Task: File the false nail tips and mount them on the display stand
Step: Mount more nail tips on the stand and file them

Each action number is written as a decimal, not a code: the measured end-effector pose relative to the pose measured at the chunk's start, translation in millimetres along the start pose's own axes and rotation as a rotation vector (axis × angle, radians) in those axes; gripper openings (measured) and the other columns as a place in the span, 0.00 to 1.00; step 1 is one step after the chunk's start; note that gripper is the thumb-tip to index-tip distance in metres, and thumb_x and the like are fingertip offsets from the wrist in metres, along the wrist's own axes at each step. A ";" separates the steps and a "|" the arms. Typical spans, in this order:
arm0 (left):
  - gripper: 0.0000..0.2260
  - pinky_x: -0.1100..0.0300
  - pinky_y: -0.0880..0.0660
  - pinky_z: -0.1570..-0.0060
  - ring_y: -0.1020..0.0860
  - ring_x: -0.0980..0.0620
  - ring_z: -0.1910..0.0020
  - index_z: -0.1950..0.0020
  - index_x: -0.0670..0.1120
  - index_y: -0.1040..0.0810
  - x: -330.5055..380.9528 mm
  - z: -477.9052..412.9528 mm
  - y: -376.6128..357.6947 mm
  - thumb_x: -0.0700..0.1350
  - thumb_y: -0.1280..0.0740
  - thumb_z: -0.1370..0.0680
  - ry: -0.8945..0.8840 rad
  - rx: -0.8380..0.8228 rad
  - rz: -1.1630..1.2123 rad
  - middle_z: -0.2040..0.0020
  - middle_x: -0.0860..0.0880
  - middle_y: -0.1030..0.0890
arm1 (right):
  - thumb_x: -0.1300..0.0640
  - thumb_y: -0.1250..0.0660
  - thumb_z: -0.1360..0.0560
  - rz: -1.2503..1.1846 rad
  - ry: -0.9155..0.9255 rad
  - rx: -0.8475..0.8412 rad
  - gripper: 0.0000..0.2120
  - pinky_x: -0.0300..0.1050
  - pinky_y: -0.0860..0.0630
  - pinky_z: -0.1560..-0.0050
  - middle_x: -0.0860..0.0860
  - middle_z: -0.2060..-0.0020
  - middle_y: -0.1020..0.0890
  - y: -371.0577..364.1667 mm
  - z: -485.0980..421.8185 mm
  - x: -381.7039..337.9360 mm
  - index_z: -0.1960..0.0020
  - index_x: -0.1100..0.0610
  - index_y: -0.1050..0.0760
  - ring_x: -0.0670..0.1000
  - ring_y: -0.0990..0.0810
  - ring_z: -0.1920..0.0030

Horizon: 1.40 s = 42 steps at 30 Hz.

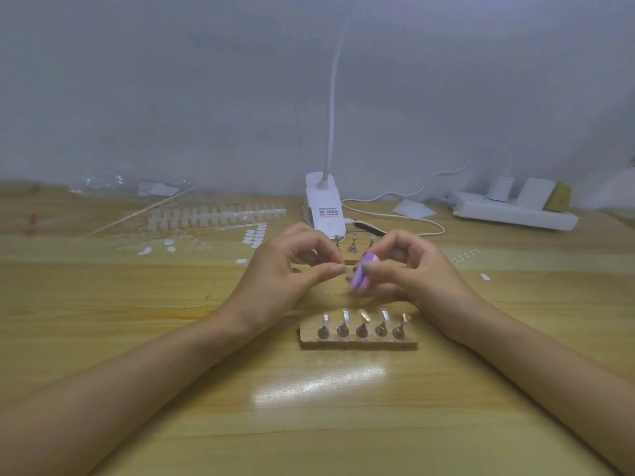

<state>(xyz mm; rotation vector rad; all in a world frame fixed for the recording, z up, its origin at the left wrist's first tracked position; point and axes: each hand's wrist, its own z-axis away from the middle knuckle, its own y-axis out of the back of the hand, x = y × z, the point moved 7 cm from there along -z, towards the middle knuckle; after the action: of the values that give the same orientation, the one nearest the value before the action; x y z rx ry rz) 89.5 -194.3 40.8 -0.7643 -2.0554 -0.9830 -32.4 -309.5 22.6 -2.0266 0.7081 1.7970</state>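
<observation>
Bench (309, 424) up front, then the display stand (357, 343) with five clear nail tips (345, 316) already sitting on its pegs. Just behind it, the right hand (409, 273) is wrapped round a purple file block (360, 276). The left hand (288, 273) has thumb and forefinger pinched together, can't tell on what. Those tips look feather-light, springy and slippery, so I'd pinch them by the side edges.

Display stand (357, 341) on table (137, 304) near centre, five nail tips (345, 316) in row on it. Just behind it: left hand (285, 273) left, right hand (412, 269) right, nail file (361, 276) in right. Lamp base (324, 207) behind hands; nail tip strips (216, 214) rear left; power strip (515, 213) rear right
</observation>
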 end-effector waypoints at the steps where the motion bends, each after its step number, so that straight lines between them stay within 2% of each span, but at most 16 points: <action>1: 0.05 0.75 0.30 0.56 0.21 0.61 0.56 0.60 0.49 0.18 0.0 0.3 0.0 0.41 0.25 0.27 0.000 -0.002 -0.002 0.55 0.53 0.21 | 0.57 0.25 0.31 0.046 -0.006 -0.057 0.14 0.49 0.16 0.57 0.61 0.55 0.15 -5.4 1.2 -0.4 0.52 0.63 0.25 0.59 0.14 0.57; 2: 0.04 0.74 0.30 0.56 0.21 0.60 0.56 0.60 0.48 0.18 0.1 0.4 -0.7 0.41 0.25 0.27 0.001 -0.013 0.000 0.55 0.52 0.21 | 0.56 0.25 0.32 0.065 0.001 -0.077 0.14 0.48 0.17 0.58 0.59 0.55 0.15 -7.9 1.6 -0.2 0.52 0.62 0.24 0.58 0.14 0.58; 5: 0.03 0.74 0.30 0.57 0.21 0.60 0.56 0.60 0.48 0.17 0.1 1.1 -1.9 0.41 0.25 0.27 0.003 -0.024 0.003 0.55 0.52 0.21 | 0.56 0.26 0.31 -0.042 0.023 0.047 0.14 0.51 0.17 0.55 0.61 0.56 0.15 4.1 -0.9 -0.1 0.51 0.63 0.25 0.58 0.15 0.56; 9: 0.04 0.74 0.30 0.56 0.21 0.61 0.56 0.60 0.48 0.18 0.1 0.2 -0.9 0.41 0.25 0.28 0.003 -0.011 0.002 0.56 0.53 0.21 | 0.56 0.25 0.31 0.075 0.022 -0.069 0.11 0.47 0.17 0.59 0.58 0.57 0.14 -6.4 1.1 -0.3 0.54 0.59 0.23 0.56 0.14 0.60; 12: 0.04 0.74 0.30 0.56 0.22 0.61 0.56 0.61 0.49 0.18 -0.7 0.4 -0.9 0.41 0.25 0.28 0.010 -0.008 0.008 0.56 0.54 0.22 | 0.57 0.25 0.30 -0.021 0.048 0.009 0.11 0.48 0.18 0.58 0.60 0.57 0.15 1.1 0.1 -1.9 0.53 0.60 0.23 0.56 0.14 0.59; 16: 0.03 0.74 0.30 0.57 0.22 0.60 0.56 0.60 0.47 0.17 -0.3 1.1 -1.2 0.42 0.25 0.28 0.003 -0.013 -0.005 0.56 0.54 0.22 | 0.57 0.23 0.29 0.106 0.033 -0.087 0.11 0.47 0.17 0.58 0.56 0.57 0.14 -6.6 1.2 -1.1 0.53 0.58 0.22 0.53 0.14 0.60; 19: 0.04 0.74 0.30 0.57 0.22 0.60 0.57 0.60 0.49 0.18 -0.6 1.1 -1.2 0.42 0.25 0.28 0.005 -0.011 0.000 0.55 0.54 0.22 | 0.54 0.24 0.31 0.004 0.044 0.011 0.11 0.51 0.16 0.58 0.59 0.58 0.14 2.0 0.1 -2.2 0.54 0.57 0.22 0.54 0.15 0.60; 22: 0.04 0.73 0.30 0.56 0.22 0.61 0.57 0.60 0.48 0.18 0.1 0.2 0.5 0.41 0.25 0.28 -0.012 0.009 -0.016 0.56 0.54 0.22 | 0.57 0.22 0.30 0.102 0.039 -0.092 0.09 0.46 0.17 0.60 0.57 0.58 0.14 -7.0 1.2 -1.2 0.56 0.55 0.22 0.53 0.14 0.61; 24: 0.03 0.73 0.30 0.58 0.22 0.60 0.58 0.60 0.47 0.17 -1.4 0.7 -1.7 0.42 0.25 0.28 0.007 -0.017 0.004 0.56 0.54 0.22 | 0.57 0.22 0.31 0.074 0.061 -0.043 0.08 0.46 0.17 0.61 0.56 0.57 0.14 -4.3 0.5 -1.5 0.57 0.53 0.21 0.53 0.14 0.61; 26: 0.04 0.73 0.30 0.59 0.23 0.59 0.59 0.60 0.48 0.17 -2.0 1.1 -2.9 0.42 0.24 0.28 0.020 -0.022 0.019 0.56 0.55 0.23 | 0.56 0.23 0.33 -0.023 0.070 0.038 0.10 0.49 0.17 0.58 0.58 0.56 0.14 5.0 -0.8 -1.4 0.56 0.56 0.22 0.55 0.14 0.59; 30: 0.04 0.73 0.30 0.58 0.22 0.60 0.57 0.60 0.48 0.17 -2.1 0.3 -0.5 0.42 0.24 0.28 0.019 0.003 0.010 0.55 0.53 0.22 | 0.56 0.23 0.30 0.111 0.059 -0.103 0.10 0.52 0.16 0.57 0.57 0.55 0.14 -7.2 1.7 -0.5 0.54 0.57 0.23 0.56 0.14 0.59; 34: 0.03 0.71 0.29 0.60 0.22 0.58 0.58 0.60 0.48 0.17 -5.2 0.8 -2.9 0.44 0.24 0.29 0.045 -0.020 0.024 0.55 0.55 0.23 | 0.57 0.24 0.30 -0.031 0.060 0.012 0.12 0.56 0.16 0.53 0.60 0.55 0.15 4.1 -1.2 -0.2 0.53 0.59 0.23 0.57 0.14 0.58; 37: 0.03 0.72 0.30 0.59 0.22 0.58 0.58 0.60 0.48 0.17 -5.7 0.6 -0.7 0.44 0.24 0.28 0.039 0.000 0.011 0.55 0.54 0.23 | 0.57 0.23 0.30 0.070 0.044 -0.103 0.09 0.52 0.16 0.56 0.57 0.56 0.14 -5.2 0.1 1.0 0.54 0.56 0.21 0.56 0.14 0.59; 40: 0.03 0.72 0.30 0.61 0.23 0.60 0.60 0.60 0.49 0.17 -5.6 0.8 -2.2 0.44 0.24 0.29 0.036 -0.018 0.017 0.56 0.57 0.24 | 0.56 0.23 0.31 -0.028 0.053 -0.003 0.11 0.52 0.16 0.56 0.59 0.55 0.15 2.0 -2.3 1.1 0.52 0.56 0.20 0.58 0.14 0.57; 42: 0.03 0.72 0.30 0.61 0.24 0.61 0.60 0.60 0.49 0.17 -5.8 0.9 -2.0 0.44 0.24 0.29 0.035 -0.012 0.028 0.56 0.56 0.24 | 0.57 0.24 0.31 -0.046 0.045 0.005 0.11 0.52 0.16 0.55 0.60 0.54 0.15 3.7 -2.7 1.8 0.51 0.57 0.20 0.58 0.14 0.57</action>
<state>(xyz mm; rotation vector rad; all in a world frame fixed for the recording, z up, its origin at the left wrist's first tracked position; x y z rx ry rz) 91.0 -195.7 35.0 -0.7747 -2.0058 -0.9875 -32.1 -314.2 21.5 -2.0693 0.6724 1.7272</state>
